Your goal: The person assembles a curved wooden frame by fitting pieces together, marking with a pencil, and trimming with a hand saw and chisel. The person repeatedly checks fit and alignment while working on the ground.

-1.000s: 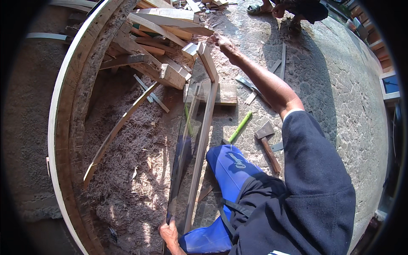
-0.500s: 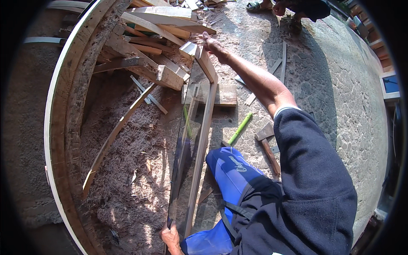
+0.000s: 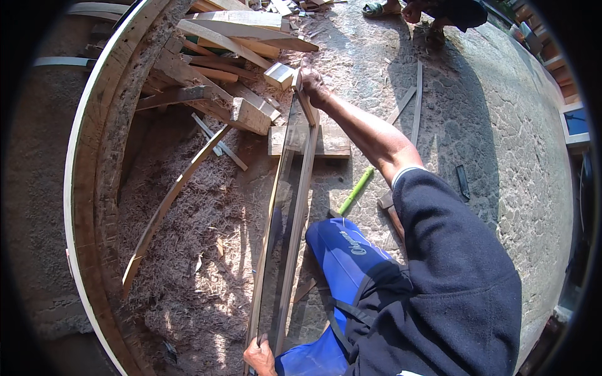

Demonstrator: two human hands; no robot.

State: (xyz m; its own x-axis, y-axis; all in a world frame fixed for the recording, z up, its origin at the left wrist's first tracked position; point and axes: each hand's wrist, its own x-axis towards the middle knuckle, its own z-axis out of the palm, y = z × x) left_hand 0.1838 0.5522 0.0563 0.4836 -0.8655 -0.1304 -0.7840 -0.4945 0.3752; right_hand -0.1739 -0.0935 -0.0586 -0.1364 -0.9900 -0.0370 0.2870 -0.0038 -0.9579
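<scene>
A long wooden frame [image 3: 298, 222] with a glass pane [image 3: 276, 250] between its side rails stands tilted in front of me, running from the lower edge toward the far pile. My left hand [image 3: 259, 357] grips its near end, the thumb over the edge. At the far corner my right hand [image 3: 313, 88] is wrapped round the end rail. Just beyond the frame is a wooden block [image 3: 279, 76], and a thick wood beam [image 3: 335, 141] lies partly behind the glass.
A large curved wooden piece [image 3: 81, 188] sweeps along the left, with stacked boards [image 3: 238, 28] at its far end. Shavings [image 3: 188, 250] cover the ground. A green-handled tool [image 3: 356, 191] and a partly hidden hammer [image 3: 394, 216] lie nearby. Another person [image 3: 439, 12] crouches at the far right.
The frame has rolled, so its left wooden rail now shows where the glass edge stood. My right hand has closed round the far corner; my left hand has shifted slightly right.
</scene>
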